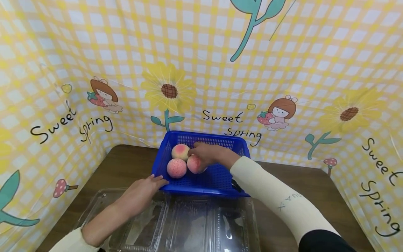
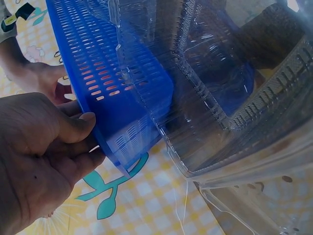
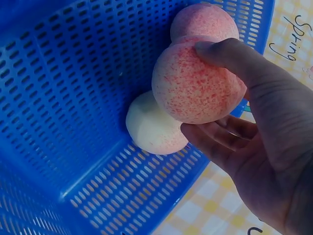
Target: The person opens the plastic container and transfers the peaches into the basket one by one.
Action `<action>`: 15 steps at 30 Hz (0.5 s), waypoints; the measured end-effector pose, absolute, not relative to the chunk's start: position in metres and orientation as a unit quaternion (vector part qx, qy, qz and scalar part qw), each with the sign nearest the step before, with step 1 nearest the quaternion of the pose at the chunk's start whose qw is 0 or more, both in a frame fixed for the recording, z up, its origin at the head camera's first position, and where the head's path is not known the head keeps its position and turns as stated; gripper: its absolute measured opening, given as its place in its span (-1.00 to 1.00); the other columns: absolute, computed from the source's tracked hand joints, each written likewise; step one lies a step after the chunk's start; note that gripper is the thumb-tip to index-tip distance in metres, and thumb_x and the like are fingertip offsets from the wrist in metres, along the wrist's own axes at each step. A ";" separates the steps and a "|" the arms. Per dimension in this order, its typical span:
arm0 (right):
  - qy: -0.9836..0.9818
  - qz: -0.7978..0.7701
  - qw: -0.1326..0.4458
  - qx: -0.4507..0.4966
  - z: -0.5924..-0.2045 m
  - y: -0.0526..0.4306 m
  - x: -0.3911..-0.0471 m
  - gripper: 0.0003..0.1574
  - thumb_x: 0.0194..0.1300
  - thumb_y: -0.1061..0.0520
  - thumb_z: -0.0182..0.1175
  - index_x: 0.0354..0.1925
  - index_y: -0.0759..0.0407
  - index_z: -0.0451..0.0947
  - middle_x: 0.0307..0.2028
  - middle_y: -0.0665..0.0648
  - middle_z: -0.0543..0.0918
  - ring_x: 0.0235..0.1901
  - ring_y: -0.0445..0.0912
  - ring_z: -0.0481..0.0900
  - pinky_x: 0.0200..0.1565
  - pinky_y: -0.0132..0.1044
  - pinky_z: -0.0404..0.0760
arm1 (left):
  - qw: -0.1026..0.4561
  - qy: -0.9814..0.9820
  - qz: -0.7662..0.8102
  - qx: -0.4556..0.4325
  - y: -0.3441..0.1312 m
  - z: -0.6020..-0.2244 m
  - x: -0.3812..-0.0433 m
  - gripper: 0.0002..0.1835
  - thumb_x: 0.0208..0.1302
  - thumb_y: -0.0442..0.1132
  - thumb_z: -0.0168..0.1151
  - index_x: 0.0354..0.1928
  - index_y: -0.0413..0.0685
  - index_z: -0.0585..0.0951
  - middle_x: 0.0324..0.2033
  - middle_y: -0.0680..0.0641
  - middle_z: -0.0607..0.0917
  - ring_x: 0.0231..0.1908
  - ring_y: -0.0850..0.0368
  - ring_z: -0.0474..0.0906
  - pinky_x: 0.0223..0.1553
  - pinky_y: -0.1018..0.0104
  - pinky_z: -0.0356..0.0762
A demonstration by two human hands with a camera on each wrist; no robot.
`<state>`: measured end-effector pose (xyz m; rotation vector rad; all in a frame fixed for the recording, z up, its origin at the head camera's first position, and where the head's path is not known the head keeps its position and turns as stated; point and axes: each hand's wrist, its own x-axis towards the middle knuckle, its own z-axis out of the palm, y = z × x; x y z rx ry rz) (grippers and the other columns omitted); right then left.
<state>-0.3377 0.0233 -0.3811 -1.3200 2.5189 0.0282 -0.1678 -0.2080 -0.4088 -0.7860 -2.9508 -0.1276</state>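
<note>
A blue plastic basket (image 1: 217, 182) with slotted walls stands on the table. Inside its left part are three pink and cream peaches. My right hand (image 1: 209, 154) reaches into it and holds one peach (image 3: 195, 83) between thumb and fingers. Close beside that fruit lie a second peach (image 1: 177, 168) and a third, paler one (image 1: 180, 152). At the front left corner, my left hand (image 1: 146, 189) grips the basket's rim (image 2: 93, 117), thumb and fingertips at the edge. Part of the held peach is hidden by the right hand in the head view.
Clear plastic clamshell boxes (image 1: 189, 224) lie in front of the basket, partly under the left forearm. Brown tabletop (image 1: 292, 182) shows to either side. A yellow checked cloth (image 1: 201, 80) with printed flowers hangs behind and at both sides.
</note>
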 end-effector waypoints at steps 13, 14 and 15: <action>0.892 0.011 0.162 -0.422 -0.404 0.019 -0.340 -0.27 0.04 -0.14 0.41 0.18 -0.02 0.50 0.00 0.01 0.55 -0.10 -0.15 0.48 0.07 -0.27 0.54 | 0.041 -0.967 -0.044 -0.248 -0.208 -0.410 -0.168 -0.38 -0.08 -0.67 0.27 0.09 -0.09 0.61 0.11 -0.25 0.61 0.10 -0.31 0.54 -0.09 -0.05 0.64; 0.891 0.012 0.165 -0.422 -0.405 0.019 -0.339 -0.28 0.05 -0.14 0.41 0.18 -0.03 0.50 0.00 0.01 0.55 -0.11 -0.15 0.47 0.06 -0.28 0.55 | 0.041 -0.967 -0.044 -0.248 -0.208 -0.410 -0.167 -0.38 -0.08 -0.67 0.27 0.09 -0.09 0.60 0.11 -0.25 0.61 0.10 -0.31 0.54 -0.09 -0.05 0.64; 0.891 0.015 0.166 -0.423 -0.406 0.018 -0.339 -0.29 0.06 -0.14 0.40 0.18 -0.04 0.50 0.00 0.01 0.54 -0.10 -0.15 0.47 0.06 -0.28 0.55 | 0.042 -0.967 -0.045 -0.248 -0.208 -0.410 -0.167 -0.38 -0.08 -0.67 0.27 0.09 -0.09 0.60 0.11 -0.25 0.61 0.10 -0.31 0.54 -0.08 -0.05 0.64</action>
